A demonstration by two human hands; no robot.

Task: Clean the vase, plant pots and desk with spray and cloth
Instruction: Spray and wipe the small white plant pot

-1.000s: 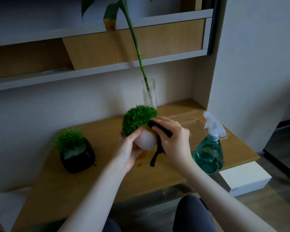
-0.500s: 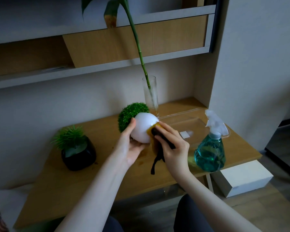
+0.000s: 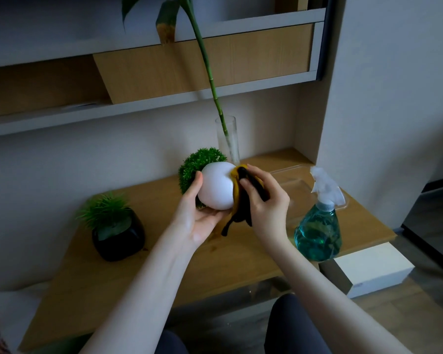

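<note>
My left hand [image 3: 198, 221] grips a round white plant pot [image 3: 216, 186] above the wooden desk [image 3: 164, 267], tipped so its rounded underside faces me and its green ball of foliage [image 3: 197, 164] points away. My right hand [image 3: 266, 203] holds a yellow and black cloth [image 3: 237, 208] against the pot's right side, the cloth's end hanging down. A black pot [image 3: 118, 235] with spiky green leaves stands at the desk's left. The tall glass vase [image 3: 228, 141] with a bamboo stalk stands at the back. A spray bottle [image 3: 317, 226] of blue-green liquid stands at the right.
A clear plastic tray [image 3: 297, 182] lies on the desk behind the spray bottle. Shelves [image 3: 164, 98] run along the wall overhead. A white box [image 3: 374, 272] sits on the floor by the desk's right end. My knees show below the front edge.
The white pot has been turned from leaning with its foliage up to underside toward me, and raised a little. The cloth has shifted along the pot's right side.
</note>
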